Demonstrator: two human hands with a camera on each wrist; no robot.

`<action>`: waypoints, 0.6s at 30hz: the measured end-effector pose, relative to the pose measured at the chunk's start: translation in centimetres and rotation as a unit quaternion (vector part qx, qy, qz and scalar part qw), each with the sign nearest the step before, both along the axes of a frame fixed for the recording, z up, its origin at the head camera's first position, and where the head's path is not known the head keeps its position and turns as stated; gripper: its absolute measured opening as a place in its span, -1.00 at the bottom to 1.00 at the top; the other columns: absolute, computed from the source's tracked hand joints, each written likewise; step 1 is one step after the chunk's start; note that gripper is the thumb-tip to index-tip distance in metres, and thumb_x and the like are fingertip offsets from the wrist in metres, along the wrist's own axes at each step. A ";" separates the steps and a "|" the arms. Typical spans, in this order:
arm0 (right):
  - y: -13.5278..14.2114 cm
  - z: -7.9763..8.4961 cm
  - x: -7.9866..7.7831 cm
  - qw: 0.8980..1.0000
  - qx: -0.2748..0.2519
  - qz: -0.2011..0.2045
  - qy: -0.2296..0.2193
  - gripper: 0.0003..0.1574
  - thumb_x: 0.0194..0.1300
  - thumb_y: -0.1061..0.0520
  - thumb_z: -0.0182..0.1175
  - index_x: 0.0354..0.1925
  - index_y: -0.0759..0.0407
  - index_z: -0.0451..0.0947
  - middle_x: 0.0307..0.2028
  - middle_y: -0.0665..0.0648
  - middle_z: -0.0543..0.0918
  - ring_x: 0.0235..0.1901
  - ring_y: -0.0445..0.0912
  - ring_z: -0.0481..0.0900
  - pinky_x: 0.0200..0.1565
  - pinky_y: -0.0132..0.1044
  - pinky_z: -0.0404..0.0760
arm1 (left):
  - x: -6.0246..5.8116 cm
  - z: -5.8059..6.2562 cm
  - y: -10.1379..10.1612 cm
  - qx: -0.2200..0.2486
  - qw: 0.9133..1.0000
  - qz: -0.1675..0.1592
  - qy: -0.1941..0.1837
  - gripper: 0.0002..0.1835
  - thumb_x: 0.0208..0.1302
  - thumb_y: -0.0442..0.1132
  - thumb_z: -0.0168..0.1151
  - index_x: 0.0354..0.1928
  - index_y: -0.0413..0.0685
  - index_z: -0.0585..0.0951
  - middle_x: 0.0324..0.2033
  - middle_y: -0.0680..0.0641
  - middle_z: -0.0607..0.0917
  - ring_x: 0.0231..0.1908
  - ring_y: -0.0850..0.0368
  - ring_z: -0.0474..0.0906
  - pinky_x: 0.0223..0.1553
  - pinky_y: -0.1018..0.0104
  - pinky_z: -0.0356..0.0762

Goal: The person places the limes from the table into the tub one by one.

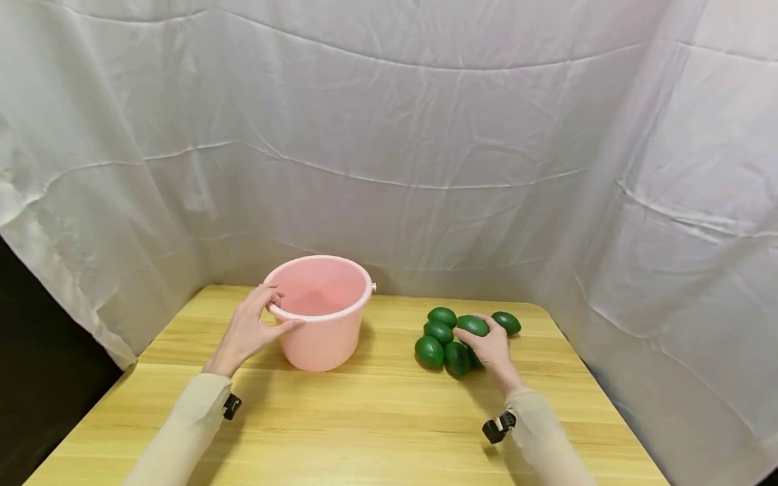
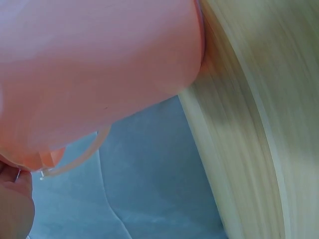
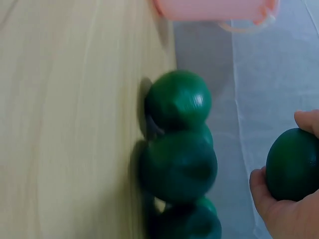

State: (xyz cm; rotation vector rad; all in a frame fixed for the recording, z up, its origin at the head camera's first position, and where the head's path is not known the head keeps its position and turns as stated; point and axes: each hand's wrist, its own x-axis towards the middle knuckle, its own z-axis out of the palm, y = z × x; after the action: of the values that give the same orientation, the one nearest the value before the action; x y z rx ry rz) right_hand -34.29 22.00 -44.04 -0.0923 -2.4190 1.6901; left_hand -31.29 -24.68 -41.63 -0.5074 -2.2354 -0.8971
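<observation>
while around green fruit (image 1: 472,325), right hand (image 1: 495,347) half-curled

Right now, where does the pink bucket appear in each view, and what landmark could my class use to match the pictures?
Head: the pink bucket stands left of centre, the left hand gripping its rim.
Left wrist: it fills the upper left, cut off by the frame.
Right wrist: partly shown at the top edge, right of centre.
Shared landmark: the wooden table, seen in all three.
</observation>
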 end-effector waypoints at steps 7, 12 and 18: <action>-2.7 0.0 0.1 0.999 0.006 0.035 -0.004 -0.18 0.11 -0.06 0.46 0.27 0.09 0.39 0.21 0.23 0.43 0.12 0.14 0.47 0.09 0.02 0.49 | 0.1 -0.1 -0.4 -0.001 1.000 0.001 0.011 -0.55 -0.16 -0.08 0.63 -0.32 -0.04 0.55 0.02 -0.22 0.59 0.05 -0.08 0.48 0.14 -0.13 0.41; -4.6 0.5 0.3 0.998 0.009 0.057 0.006 -0.24 0.11 -0.05 0.46 0.25 0.03 0.44 0.18 0.22 0.48 0.04 0.13 0.55 0.00 0.00 0.56 | 0.3 -0.1 -0.7 -0.025 0.999 0.006 0.037 -0.61 -0.14 -0.10 0.61 -0.38 -0.01 0.56 -0.05 -0.21 0.57 0.04 -0.13 0.48 0.13 -0.19 0.43; -6.6 1.8 0.6 0.997 -0.005 0.082 0.013 -0.27 0.09 -0.05 0.47 0.22 -0.08 0.46 0.09 0.19 0.55 -0.08 0.07 0.60 -0.08 -0.01 0.61 | 0.3 0.0 -0.8 -0.039 0.995 -0.003 0.090 -0.66 -0.17 -0.12 0.62 -0.38 -0.05 0.66 -0.16 -0.10 0.61 -0.09 0.03 0.49 0.05 0.10 0.44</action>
State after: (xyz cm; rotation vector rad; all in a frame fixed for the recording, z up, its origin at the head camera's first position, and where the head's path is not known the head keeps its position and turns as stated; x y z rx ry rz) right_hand -33.73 15.36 -42.28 0.1290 -2.4580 1.7588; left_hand -30.96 -25.48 -41.63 -0.6067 -2.1107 -0.7389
